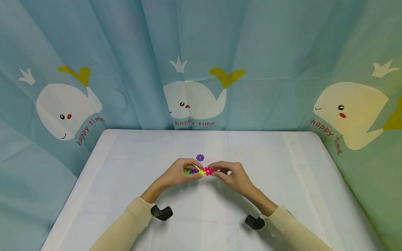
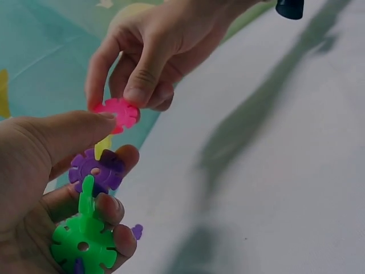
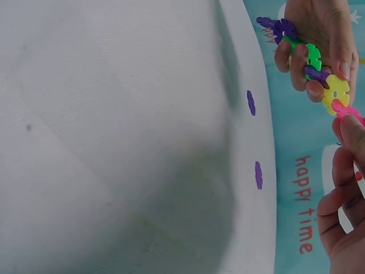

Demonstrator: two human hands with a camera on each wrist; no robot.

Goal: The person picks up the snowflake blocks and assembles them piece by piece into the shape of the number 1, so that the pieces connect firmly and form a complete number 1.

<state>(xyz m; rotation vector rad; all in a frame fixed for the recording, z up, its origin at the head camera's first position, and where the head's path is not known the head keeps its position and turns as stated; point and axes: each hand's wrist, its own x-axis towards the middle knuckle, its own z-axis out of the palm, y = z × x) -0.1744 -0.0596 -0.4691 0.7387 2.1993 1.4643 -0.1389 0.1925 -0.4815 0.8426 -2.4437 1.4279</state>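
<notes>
A chain of notched plastic flower discs lies across the fingers of my left hand (image 1: 180, 173), which grips it near its end. In the left wrist view a green disc (image 2: 85, 244) rests in the curled fingers, then comes a purple disc (image 2: 96, 171). A yellow disc (image 3: 336, 91) sits by the left thumb in the right wrist view. Slotted into the yellow one is a pink disc (image 1: 208, 171), which my right hand (image 1: 235, 176) pinches between thumb and fingers. Both hands meet at this pink end, held up over the table.
Beyond the hands a loose purple disc (image 1: 200, 157) lies on the white-covered table (image 1: 272, 167). The right wrist view shows a second purple disc (image 3: 258, 175) lying flat there. A blue-green curtain (image 1: 267, 34) with whale prints hangs behind the table and along its sides.
</notes>
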